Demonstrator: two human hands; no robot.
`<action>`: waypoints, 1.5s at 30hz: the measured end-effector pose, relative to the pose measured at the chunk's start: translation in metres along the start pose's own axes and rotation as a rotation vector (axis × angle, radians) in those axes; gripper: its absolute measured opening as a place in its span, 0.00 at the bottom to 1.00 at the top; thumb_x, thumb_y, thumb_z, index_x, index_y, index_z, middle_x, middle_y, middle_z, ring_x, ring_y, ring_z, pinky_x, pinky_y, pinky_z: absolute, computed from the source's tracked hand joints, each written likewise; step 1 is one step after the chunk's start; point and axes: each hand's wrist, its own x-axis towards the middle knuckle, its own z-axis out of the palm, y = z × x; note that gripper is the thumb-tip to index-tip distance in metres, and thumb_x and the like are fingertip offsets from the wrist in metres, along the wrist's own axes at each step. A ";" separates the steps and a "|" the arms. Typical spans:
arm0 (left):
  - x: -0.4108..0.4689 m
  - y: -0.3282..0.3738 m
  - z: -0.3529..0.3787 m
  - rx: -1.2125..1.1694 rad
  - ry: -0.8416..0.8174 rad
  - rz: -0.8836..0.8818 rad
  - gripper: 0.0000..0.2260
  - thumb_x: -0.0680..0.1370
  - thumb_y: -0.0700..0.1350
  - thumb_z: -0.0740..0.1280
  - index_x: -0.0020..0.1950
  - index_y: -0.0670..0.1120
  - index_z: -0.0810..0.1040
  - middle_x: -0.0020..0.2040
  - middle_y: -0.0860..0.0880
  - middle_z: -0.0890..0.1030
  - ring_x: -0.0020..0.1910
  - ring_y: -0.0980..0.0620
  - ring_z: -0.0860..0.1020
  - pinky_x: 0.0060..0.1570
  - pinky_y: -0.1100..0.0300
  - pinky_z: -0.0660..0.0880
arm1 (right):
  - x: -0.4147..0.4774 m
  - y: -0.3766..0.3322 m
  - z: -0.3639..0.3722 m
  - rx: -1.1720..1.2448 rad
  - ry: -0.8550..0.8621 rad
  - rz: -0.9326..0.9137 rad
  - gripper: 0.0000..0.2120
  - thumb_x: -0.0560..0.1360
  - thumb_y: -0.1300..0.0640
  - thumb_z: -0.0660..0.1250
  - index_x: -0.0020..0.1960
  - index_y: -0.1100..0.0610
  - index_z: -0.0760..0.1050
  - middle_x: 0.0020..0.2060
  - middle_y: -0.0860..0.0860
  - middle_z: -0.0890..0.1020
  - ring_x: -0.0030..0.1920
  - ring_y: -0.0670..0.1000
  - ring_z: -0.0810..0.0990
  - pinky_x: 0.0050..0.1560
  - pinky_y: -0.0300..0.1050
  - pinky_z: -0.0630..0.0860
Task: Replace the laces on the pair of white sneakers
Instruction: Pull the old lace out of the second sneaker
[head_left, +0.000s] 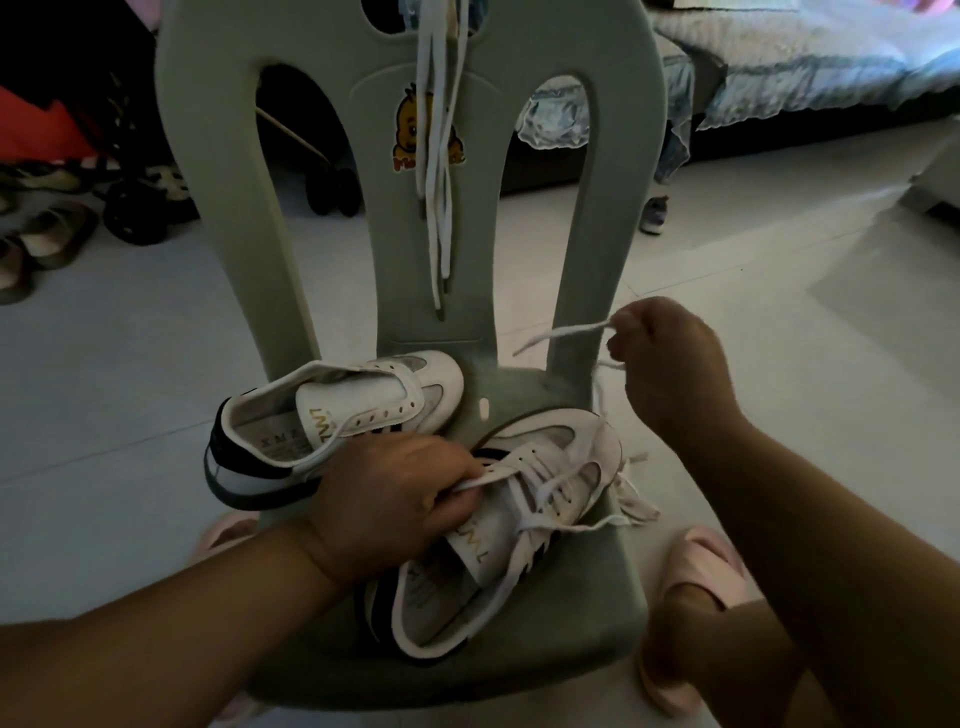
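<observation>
Two white sneakers lie on a pale green plastic chair (587, 639). The left sneaker (332, 415) has empty eyelets and no lace. The right sneaker (519, 519) is partly laced with a white lace (545, 488). My left hand (395, 499) rests on this shoe and pinches one strand of the lace near the tongue. My right hand (670, 358) is raised above the toe and grips the other end of the lace, which loops out to the left. Spare white laces (439, 171) hang over the chair back.
A duck sticker (410, 130) marks the chair back. My feet in pink slippers (696, 582) stand on the tiled floor beside the chair. Shoes and a stroller wheel (135, 208) are at the far left, a bed (779, 67) at the far right.
</observation>
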 end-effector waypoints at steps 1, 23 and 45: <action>0.000 0.000 0.000 0.000 -0.015 -0.034 0.12 0.74 0.53 0.61 0.43 0.51 0.83 0.35 0.55 0.82 0.33 0.58 0.78 0.31 0.65 0.74 | -0.002 0.001 0.002 -0.012 -0.050 -0.005 0.08 0.81 0.54 0.57 0.50 0.53 0.75 0.41 0.48 0.78 0.39 0.43 0.75 0.36 0.33 0.65; 0.015 0.038 -0.014 0.048 -0.353 -0.444 0.17 0.73 0.66 0.61 0.43 0.54 0.79 0.35 0.55 0.78 0.33 0.61 0.75 0.35 0.61 0.75 | -0.055 -0.009 0.016 -0.493 -0.454 -0.375 0.09 0.78 0.47 0.60 0.52 0.47 0.77 0.39 0.45 0.77 0.38 0.46 0.73 0.37 0.39 0.68; 0.004 0.027 -0.004 -0.026 -0.140 -0.284 0.11 0.77 0.56 0.62 0.45 0.54 0.82 0.32 0.60 0.66 0.38 0.61 0.67 0.33 0.71 0.57 | -0.073 -0.017 0.024 0.274 -0.582 0.377 0.03 0.69 0.53 0.74 0.38 0.50 0.83 0.27 0.43 0.80 0.30 0.42 0.75 0.26 0.32 0.68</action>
